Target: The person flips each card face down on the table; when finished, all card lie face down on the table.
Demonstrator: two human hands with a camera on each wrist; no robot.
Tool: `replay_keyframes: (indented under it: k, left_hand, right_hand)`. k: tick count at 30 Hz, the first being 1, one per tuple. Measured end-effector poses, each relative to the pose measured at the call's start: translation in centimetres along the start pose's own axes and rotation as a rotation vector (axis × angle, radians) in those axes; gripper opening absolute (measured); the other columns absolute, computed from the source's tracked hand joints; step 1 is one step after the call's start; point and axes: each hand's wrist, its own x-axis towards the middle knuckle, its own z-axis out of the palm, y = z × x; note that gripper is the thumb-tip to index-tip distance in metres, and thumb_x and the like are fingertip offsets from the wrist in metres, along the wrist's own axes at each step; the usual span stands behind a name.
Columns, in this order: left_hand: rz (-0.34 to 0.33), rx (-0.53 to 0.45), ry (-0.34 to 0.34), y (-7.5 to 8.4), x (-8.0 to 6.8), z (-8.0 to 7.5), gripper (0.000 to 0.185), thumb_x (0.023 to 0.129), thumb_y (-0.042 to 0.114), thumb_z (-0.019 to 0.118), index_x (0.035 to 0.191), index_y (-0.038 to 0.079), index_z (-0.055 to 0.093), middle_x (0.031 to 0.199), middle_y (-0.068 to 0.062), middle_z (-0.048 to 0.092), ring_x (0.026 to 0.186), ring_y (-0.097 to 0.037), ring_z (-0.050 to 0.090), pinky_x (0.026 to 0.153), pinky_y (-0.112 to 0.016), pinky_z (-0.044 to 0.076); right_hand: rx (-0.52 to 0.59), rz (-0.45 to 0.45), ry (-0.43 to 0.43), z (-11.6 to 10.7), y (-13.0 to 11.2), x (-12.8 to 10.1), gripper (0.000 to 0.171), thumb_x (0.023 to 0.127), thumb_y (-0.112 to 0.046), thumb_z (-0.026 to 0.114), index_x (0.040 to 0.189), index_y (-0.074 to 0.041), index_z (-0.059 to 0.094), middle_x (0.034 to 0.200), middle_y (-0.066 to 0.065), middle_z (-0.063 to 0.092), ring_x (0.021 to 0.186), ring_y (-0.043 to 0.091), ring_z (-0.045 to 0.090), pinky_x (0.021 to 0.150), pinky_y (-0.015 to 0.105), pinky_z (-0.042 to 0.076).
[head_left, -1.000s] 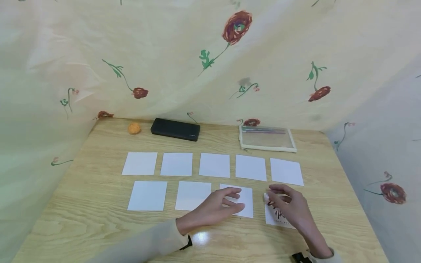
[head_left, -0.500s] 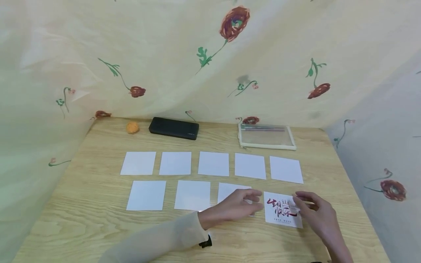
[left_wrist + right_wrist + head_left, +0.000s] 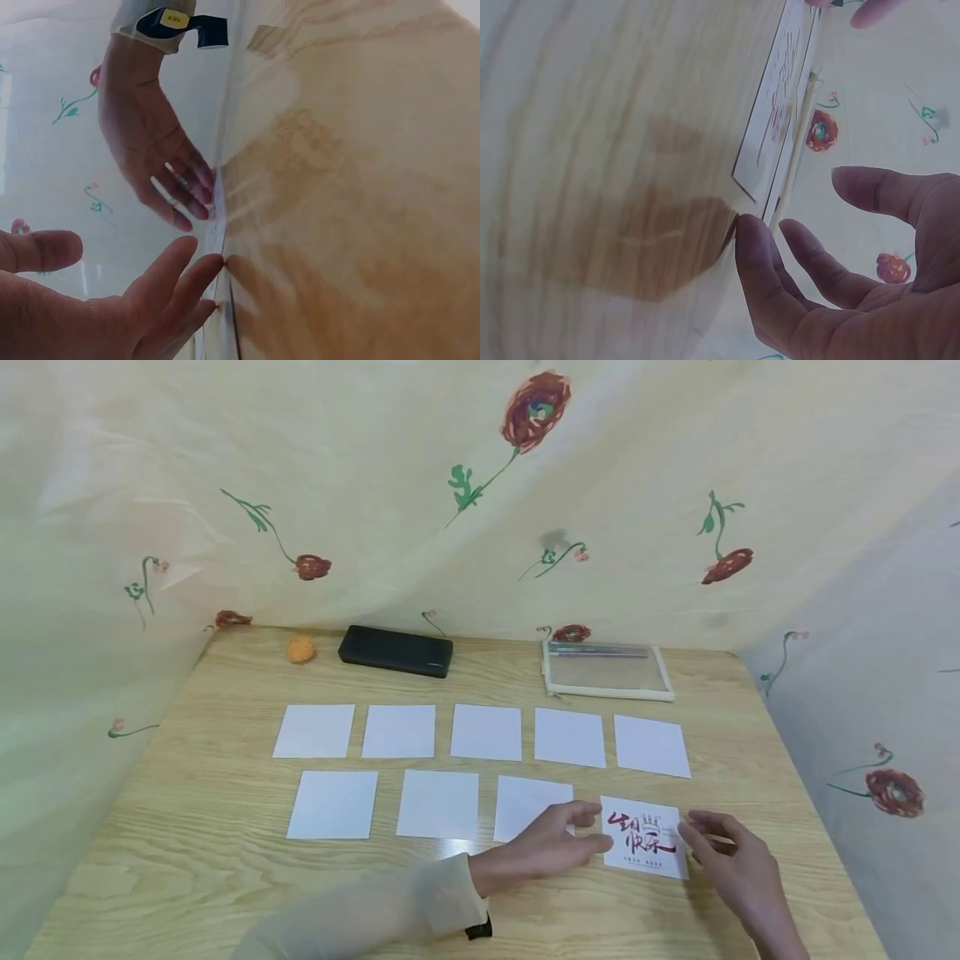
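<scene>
Printed card [image 3: 643, 846] lay face up on table [image 3: 187, 877]; left hand [image 3: 551, 845] touched card's left edge, right hand [image 3: 731, 864] just right of card, both with fingers relaxed, gripping nothing.

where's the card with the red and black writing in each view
Head: the printed card lies lower right on the table, between both hands.
Left wrist: seen edge-on, a thin pale strip by the fingertips.
Right wrist: upper middle, writing foreshortened.
Shared landmark: the wooden table.
</scene>
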Motion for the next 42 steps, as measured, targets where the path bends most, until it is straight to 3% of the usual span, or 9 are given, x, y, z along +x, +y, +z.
replay_keyframes:
  k: [4,8,15,29,31,35,37,42]
  left_hand:
    - [0.033,0.025,0.037,-0.2,0.1,0.7,0.060,0.099,0.033,0.067,0.153,0.017,0.051,0.152,-0.009,0.057,0.112,-0.026,0.071,0.095,-0.033,0.058]
    - [0.039,0.045,0.058,-0.2,0.2,1.3,0.056,0.099,0.035,0.067,0.151,0.019,0.054,0.151,-0.008,0.058,0.119,-0.027,0.069,0.097,-0.034,0.058]
    - [0.025,0.064,0.077,0.0,0.3,1.8,0.051,0.098,0.036,0.069,0.147,0.024,0.058,0.149,-0.006,0.060,0.116,-0.021,0.071,0.099,-0.034,0.057]
    - [0.043,0.065,0.063,-0.3,0.3,1.8,0.052,0.100,0.037,0.066,0.149,0.023,0.056,0.150,-0.007,0.059,0.120,-0.024,0.069,0.100,-0.033,0.056]
    - [0.041,0.059,0.061,-0.3,0.2,1.8,0.052,0.100,0.037,0.066,0.149,0.023,0.056,0.150,-0.007,0.059,0.121,-0.025,0.068,0.100,-0.033,0.056]
    - [0.041,0.050,0.062,-0.2,0.1,1.8,0.052,0.099,0.036,0.066,0.148,0.022,0.057,0.151,-0.007,0.059,0.125,-0.026,0.067,0.101,-0.034,0.056]
    - [0.047,0.058,0.065,-0.2,0.1,1.8,0.052,0.099,0.037,0.066,0.148,0.022,0.057,0.150,-0.007,0.059,0.129,-0.027,0.064,0.104,-0.034,0.055]
    - [0.055,0.067,0.062,-0.2,0.0,1.9,0.052,0.099,0.038,0.066,0.148,0.024,0.057,0.150,-0.007,0.059,0.135,-0.024,0.060,0.106,-0.035,0.053]
  right_hand:
    - [0.022,-0.005,0.001,0.2,-0.2,0.0,0.063,0.104,-0.043,0.063,0.148,0.000,0.052,0.150,0.028,0.053,0.120,0.034,0.066,0.072,0.015,0.058]
    - [0.050,-0.002,-0.005,0.6,-0.4,-0.1,0.060,0.103,-0.040,0.065,0.148,-0.001,0.052,0.150,0.026,0.054,0.111,0.019,0.068,0.075,0.017,0.060]
    - [0.065,0.004,-0.007,0.8,-0.6,-0.2,0.058,0.105,-0.037,0.062,0.148,0.000,0.051,0.150,0.027,0.053,0.125,0.037,0.063,0.076,0.019,0.061]
    - [0.122,0.047,-0.024,0.8,-0.3,0.1,0.059,0.106,-0.037,0.059,0.151,0.001,0.047,0.152,0.027,0.049,0.128,0.039,0.059,0.080,0.022,0.063]
    - [0.140,0.068,-0.038,0.6,-0.3,0.3,0.062,0.107,-0.040,0.058,0.152,0.001,0.046,0.153,0.028,0.048,0.122,0.032,0.064,0.081,0.023,0.063]
    - [0.149,0.073,-0.069,-0.1,-0.2,0.4,0.069,0.106,-0.047,0.056,0.154,0.000,0.043,0.152,0.028,0.049,0.100,0.007,0.069,0.080,0.021,0.061]
    - [0.167,0.058,-0.076,-0.5,-0.1,0.4,0.069,0.106,-0.048,0.055,0.154,0.000,0.043,0.145,0.024,0.057,0.092,-0.003,0.067,0.079,0.020,0.061]
    - [0.252,0.014,-0.074,-1.1,0.1,0.1,0.059,0.109,-0.037,0.053,0.152,0.002,0.046,0.114,-0.008,0.075,0.088,-0.010,0.066,0.080,0.020,0.062]
